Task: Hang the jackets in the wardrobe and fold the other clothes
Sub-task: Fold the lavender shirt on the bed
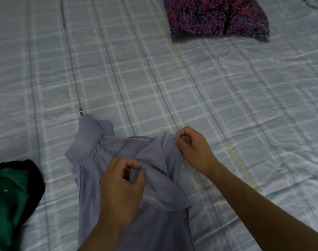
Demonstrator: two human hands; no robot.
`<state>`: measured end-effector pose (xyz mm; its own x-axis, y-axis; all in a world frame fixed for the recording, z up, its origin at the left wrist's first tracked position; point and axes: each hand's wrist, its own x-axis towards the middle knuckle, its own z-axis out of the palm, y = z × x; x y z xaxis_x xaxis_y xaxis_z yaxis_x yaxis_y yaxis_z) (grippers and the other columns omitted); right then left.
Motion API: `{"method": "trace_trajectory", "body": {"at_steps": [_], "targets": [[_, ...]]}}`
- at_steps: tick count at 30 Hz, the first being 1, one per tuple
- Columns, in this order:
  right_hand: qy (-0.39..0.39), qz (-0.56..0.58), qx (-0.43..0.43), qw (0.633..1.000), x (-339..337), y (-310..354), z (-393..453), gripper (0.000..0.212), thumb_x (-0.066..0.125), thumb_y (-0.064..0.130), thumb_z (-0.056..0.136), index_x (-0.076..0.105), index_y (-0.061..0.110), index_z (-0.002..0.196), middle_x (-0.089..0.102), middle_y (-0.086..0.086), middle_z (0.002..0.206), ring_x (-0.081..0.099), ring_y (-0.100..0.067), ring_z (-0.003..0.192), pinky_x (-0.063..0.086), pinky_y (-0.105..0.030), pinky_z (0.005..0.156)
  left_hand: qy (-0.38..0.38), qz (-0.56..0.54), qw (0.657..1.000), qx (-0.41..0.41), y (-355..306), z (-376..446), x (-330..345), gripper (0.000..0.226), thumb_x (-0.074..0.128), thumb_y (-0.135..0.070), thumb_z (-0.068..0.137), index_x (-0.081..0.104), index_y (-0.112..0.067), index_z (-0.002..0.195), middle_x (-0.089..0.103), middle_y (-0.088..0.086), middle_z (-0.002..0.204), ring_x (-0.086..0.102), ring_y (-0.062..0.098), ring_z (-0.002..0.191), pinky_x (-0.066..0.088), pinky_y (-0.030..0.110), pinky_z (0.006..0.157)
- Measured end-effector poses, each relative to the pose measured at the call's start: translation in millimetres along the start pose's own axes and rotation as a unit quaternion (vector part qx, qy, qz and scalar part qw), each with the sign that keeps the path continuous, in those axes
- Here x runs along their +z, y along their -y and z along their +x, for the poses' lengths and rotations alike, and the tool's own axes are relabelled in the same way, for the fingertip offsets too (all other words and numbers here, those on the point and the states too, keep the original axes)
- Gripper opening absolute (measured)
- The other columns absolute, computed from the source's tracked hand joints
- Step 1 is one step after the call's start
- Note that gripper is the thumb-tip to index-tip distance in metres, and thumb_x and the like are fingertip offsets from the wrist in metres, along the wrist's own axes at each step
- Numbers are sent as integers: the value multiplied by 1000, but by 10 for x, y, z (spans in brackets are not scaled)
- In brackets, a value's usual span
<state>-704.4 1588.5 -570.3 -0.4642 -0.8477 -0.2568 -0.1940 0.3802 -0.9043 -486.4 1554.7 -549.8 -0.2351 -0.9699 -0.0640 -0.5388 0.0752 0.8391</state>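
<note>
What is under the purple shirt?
The purple shirt lies on the checked bedsheet, which shows all around it. Both the left hand and right hand pinch its fabric. Whatever else might be beneath is covered.

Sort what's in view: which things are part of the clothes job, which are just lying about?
Job: lilac collared shirt, pinched by left hand and right hand; green and black garment at the left edge.
Lying about: floral pillow, checked bedsheet.
</note>
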Motion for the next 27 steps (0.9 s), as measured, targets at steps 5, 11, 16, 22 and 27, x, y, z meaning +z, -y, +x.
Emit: {"method": "trace_trajectory", "body": {"at_steps": [5,11,16,22,27], "targets": [[75,36,39,996,-144,105,4,15,71,13,89,63,15,101,49,-9,58,46,-12,54,42,-24,52,5,5,1000,4,13,-44,-31,35,82,-2,72,63,-31,78,62,-15,84,60,7,72,42,9,64],[181,-64,84,978,-377,154,50,51,84,10,74,65,15,121,68,17,78,66,3,75,51,-15,69,16,-19,1000,-3,-88,-74,-4,33,81,0,74,64,-29,77,63,-14,84,60,7,69,41,6,60],[211,-91,24,973,-537,121,24,16,76,-2,78,72,9,90,73,-3,85,70,-15,82,57,-26,75,34,-57,998,-18,-173,-41,-4,32,79,-3,75,66,-32,79,65,-14,87,61,7,67,43,7,61],[123,-69,-22,990,-639,-31,-10,35,68,-12,82,64,21,69,62,1,96,61,-8,90,47,-16,85,112,-129,984,-47,-295,-35,22,34,78,-3,79,69,-36,86,71,1,90,64,15,63,53,27,58],[-35,-22,47,998,-690,-208,-31,37,42,-19,83,60,11,70,58,-8,76,53,-24,72,43,-31,63,102,-189,974,-78,-474,-46,41,22,74,1,82,72,-20,89,71,9,77,64,43,65,57,51,57]]}}
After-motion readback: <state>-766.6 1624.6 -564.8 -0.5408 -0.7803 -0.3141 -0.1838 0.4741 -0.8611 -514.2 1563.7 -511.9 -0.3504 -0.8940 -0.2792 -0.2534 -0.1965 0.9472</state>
